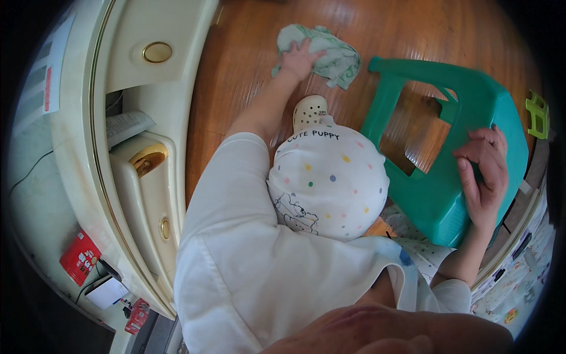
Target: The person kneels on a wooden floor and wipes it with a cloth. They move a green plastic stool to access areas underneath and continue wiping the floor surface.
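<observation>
My left hand (300, 61) lies flat, fingers spread, on a green and white patterned cloth (338, 59) on the wooden floor (247, 84). My right hand (484, 170) is over the seat side of a green plastic stool (479, 97); its fingers are loosely bent, the thumb stands apart, and nothing shows in it. Whether it touches the stool cannot be told. The stool appears tipped on its side. Between my arms is white clothing with coloured dots (331, 177), stretched over my knee, and a cream perforated clog (310, 110) shows just beyond it.
At left stands a cream cabinet (194, 75) with gold knobs and an open compartment holding a paper item (128, 126). A red packet (81, 258), a white box (107, 293) and cables lie on its top. A lime-green plastic object (537, 115) is at far right, near patterned fabric (517, 283).
</observation>
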Motion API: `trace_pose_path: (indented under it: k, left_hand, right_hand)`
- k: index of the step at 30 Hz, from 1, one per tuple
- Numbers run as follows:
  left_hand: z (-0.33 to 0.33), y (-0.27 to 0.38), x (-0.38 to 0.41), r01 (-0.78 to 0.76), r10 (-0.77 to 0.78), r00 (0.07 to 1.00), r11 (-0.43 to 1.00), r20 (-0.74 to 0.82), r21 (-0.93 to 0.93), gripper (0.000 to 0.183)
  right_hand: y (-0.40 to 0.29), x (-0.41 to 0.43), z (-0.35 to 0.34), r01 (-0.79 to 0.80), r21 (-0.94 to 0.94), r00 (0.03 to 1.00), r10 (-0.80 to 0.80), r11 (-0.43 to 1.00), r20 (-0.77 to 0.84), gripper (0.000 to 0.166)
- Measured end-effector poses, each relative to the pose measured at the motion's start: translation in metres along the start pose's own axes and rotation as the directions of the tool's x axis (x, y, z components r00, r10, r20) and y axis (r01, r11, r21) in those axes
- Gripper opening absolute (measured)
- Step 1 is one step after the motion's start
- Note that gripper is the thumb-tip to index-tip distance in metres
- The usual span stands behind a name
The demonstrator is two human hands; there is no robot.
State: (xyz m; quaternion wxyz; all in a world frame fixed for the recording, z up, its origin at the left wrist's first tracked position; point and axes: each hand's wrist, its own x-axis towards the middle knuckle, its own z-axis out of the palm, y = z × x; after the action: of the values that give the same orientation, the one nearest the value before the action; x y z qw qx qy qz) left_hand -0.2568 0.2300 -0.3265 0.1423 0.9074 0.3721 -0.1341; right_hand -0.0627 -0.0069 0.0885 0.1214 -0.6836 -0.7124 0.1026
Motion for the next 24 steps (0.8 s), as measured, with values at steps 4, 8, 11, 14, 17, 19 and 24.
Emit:
trace_pose_path:
  k: [4, 8, 11, 14, 17, 19, 24]
  left_hand:
    - [-0.021, -0.079, 0.009, 0.315, -0.315, 0.949, 0.946, 0.001, -0.072, 0.056]
    - [-0.017, -0.167, -0.023, 0.616, -0.606, 0.785, 0.741, 0.128, -0.267, 0.064]
    - [0.040, -0.245, -0.095, 0.806, -0.792, 0.584, 0.541, 0.179, -0.240, 0.074]
    - [0.061, -0.215, -0.164, 0.799, -0.790, 0.596, 0.564, 0.144, -0.208, 0.076]
    - [0.059, -0.170, -0.223, 0.822, -0.802, 0.558, 0.498, 0.215, -0.277, 0.078]
    - [0.090, -0.164, -0.266, 0.838, -0.844, 0.520, 0.477, 0.127, -0.264, 0.079]
    - [0.096, -0.091, -0.274, 0.895, -0.878, 0.394, 0.298, 0.273, -0.332, 0.082]
  right_hand:
    - [0.002, 0.000, 0.004, -0.019, 0.011, 1.000, 0.019, 1.000, -0.006, 0.013]
    - [-0.001, -0.002, 0.003, -0.036, 0.008, 0.999, 0.036, 0.999, -0.015, 0.011]
    - [-0.003, 0.008, 0.005, 0.007, 0.032, 0.999, -0.006, 0.999, -0.035, 0.010]
    - [0.000, -0.001, 0.008, -0.017, 0.020, 0.999, 0.018, 1.000, -0.047, 0.010]
    - [-0.001, -0.005, 0.005, -0.015, -0.012, 0.999, 0.015, 1.000, -0.052, 0.010]
    - [-0.001, 0.001, 0.008, 0.015, -0.008, 0.998, -0.016, 1.000, -0.066, 0.010]
    - [0.001, 0.003, 0.012, 0.052, -0.006, 0.993, -0.052, 0.999, -0.102, 0.011]
